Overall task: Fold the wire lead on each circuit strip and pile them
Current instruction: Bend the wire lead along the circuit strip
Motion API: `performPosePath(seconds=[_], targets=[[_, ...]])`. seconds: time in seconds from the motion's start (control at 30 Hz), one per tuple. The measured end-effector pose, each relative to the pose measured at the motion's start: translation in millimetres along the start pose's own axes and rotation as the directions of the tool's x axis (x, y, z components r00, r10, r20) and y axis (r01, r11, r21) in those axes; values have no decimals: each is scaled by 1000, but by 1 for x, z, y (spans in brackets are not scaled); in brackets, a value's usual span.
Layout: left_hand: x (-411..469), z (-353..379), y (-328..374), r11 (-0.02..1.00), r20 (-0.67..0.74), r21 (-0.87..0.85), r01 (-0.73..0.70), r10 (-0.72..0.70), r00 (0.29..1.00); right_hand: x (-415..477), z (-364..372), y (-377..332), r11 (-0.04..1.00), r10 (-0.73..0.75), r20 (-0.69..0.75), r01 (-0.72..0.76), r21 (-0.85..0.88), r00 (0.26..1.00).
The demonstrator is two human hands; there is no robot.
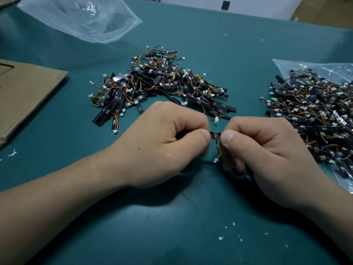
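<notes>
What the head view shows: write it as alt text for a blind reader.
A left hand and a right hand pinch one black circuit strip over a green mat, its wire lead dangling. A pile of strips lies beyond; more lie on a plastic bag.

Teal-green matte table cover fills nearly the whole view, creased near the front, dotted with small white specks. Far edge meets a white wall carrying a small dark rectangular plate. Tan surface top right, floor or board, can't tell. Light soft, dimmer at the corners.
</notes>
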State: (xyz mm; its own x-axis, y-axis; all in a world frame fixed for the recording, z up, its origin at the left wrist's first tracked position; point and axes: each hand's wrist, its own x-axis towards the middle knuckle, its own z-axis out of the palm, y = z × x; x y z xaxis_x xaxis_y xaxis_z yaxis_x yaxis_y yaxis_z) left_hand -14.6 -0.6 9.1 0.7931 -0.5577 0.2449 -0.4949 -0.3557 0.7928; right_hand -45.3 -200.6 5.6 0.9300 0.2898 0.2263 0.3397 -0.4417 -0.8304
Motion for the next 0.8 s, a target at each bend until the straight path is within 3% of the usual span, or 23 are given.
performPosePath(seconds=[0.63, 0.8], targets=[[1, -1, -2, 999, 32, -37, -12, 13, 999, -1, -2, 1, 999, -19, 29, 18, 36, 999], [1, -2, -2, 999, 26, -48, -18, 20, 999, 0, -4, 1, 998, -26, 104, 20, 57, 994]])
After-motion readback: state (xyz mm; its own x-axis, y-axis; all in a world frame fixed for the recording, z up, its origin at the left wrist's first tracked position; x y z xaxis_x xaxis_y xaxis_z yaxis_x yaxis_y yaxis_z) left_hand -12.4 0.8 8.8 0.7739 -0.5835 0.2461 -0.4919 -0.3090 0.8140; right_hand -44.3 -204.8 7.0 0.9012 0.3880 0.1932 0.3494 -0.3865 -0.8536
